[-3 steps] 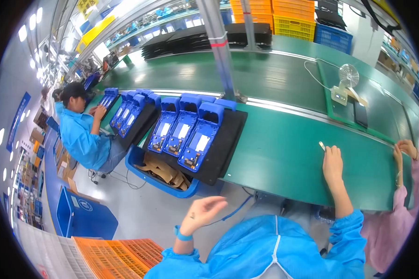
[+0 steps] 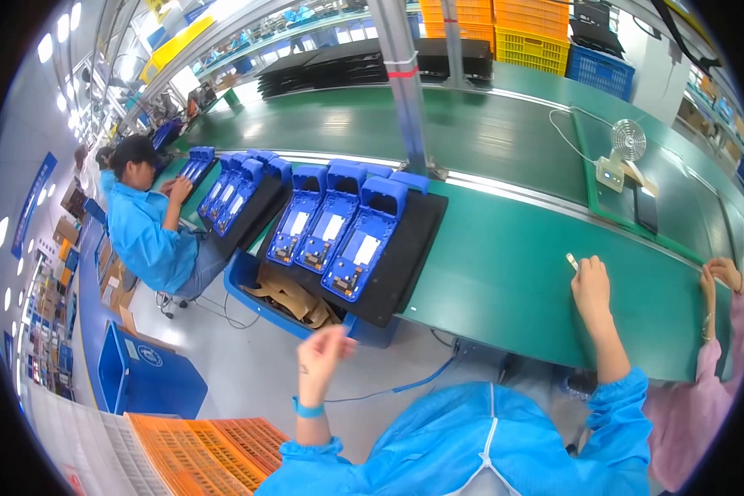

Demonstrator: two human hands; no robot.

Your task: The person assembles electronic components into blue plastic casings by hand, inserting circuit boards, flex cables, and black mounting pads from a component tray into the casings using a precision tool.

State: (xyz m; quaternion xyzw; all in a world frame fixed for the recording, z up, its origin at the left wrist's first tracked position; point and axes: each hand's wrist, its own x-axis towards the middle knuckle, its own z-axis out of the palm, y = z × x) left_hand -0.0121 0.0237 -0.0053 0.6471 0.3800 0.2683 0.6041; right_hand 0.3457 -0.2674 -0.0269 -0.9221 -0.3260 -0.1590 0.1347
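My right hand [image 2: 591, 288] rests low over the green bench [image 2: 488, 273], its fingers closed on a small white strip [image 2: 571, 260] that pokes out past the fingertips. My left hand [image 2: 324, 357] hangs off the bench's front edge, in front of the blue bin; its fingers are bent and smeared by motion, and I see nothing in them. To the left, blue plastic device housings [image 2: 357, 248] with circuit boards and white labels lie in a row on a black foam mat [image 2: 417, 264]. The mat juts over the bench edge.
A blue bin [image 2: 372, 335] with brown paper scraps stands beneath the mat. A metal post [image 2: 401, 91] rises behind the housings. At the back right are a small fan [image 2: 628, 140] and a dark phone-like slab [image 2: 646, 209]. Co-workers sit at left [image 2: 153, 240] and right [image 2: 723, 273].
My left hand has moved left and a little upward, toward the blue bin. The right hand keeps its place with the white strip. The view has shifted slightly.
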